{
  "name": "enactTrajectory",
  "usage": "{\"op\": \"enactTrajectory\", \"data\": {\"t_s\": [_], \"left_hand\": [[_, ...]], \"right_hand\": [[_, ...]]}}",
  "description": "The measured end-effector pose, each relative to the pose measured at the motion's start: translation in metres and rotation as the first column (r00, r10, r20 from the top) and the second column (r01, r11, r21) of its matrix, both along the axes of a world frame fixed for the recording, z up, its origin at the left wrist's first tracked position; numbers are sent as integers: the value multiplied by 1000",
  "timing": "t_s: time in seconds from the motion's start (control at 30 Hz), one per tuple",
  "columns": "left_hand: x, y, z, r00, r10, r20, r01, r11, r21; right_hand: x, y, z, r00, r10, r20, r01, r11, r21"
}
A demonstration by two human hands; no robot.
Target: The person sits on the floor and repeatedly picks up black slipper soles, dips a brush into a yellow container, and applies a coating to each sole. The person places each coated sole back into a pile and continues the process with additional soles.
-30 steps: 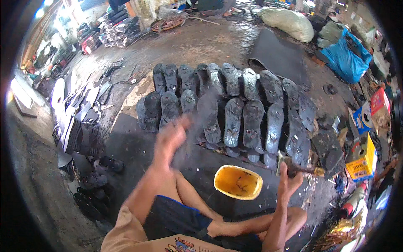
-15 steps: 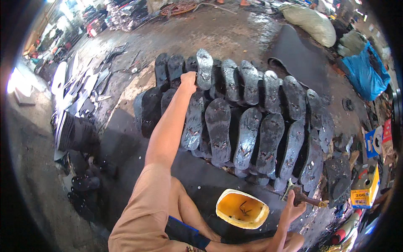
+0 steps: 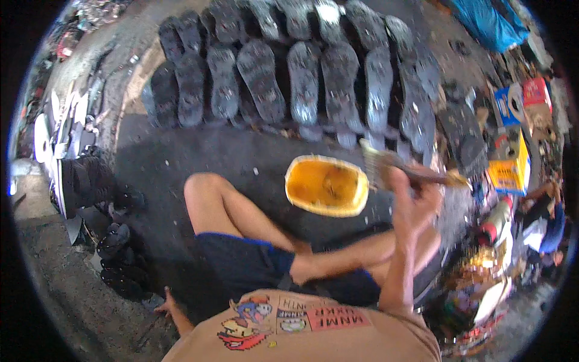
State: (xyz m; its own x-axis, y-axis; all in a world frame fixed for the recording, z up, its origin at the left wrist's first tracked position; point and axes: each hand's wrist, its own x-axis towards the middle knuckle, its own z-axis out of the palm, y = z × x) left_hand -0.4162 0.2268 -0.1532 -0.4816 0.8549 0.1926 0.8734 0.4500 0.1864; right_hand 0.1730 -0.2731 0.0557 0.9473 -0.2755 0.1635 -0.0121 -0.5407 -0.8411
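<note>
My right hand grips a wide paintbrush, its bristles pointing left beside the rim of a yellowish plastic tub. Amber liquid and some dark bits lie in the tub. Low on my left side, my left hand reaches out with thumb and fingers apart, next to a heap of dark sole-shaped pieces. A small greyish edge shows by its fingertips; whether they touch it I cannot tell. Ahead, black shoe soles lean in overlapping rows, several with a wet shine.
A black sheet lies under the tub and my crossed legs. At the left are white offcuts and a dark stack. A yellow box, a blue bag and another person are at the right.
My left hand has left a shiny sole in the far row and come back to my lower left. The brush has moved to beside the tub's rim. The view has tipped downward.
</note>
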Motion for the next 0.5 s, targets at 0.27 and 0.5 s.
{"op": "enactTrajectory", "data": {"t_s": [0.27, 0.5], "left_hand": [[4, -36, 19, 779, -621, 93, 617, 784, 65], [134, -67, 92, 397, -9, 918, 10, 1000, 6]], "right_hand": [[-41, 24, -71, 904, 426, -48, -413, 836, -361], [-40, -2, -46, 999, 52, 8, -52, 982, 181]]}}
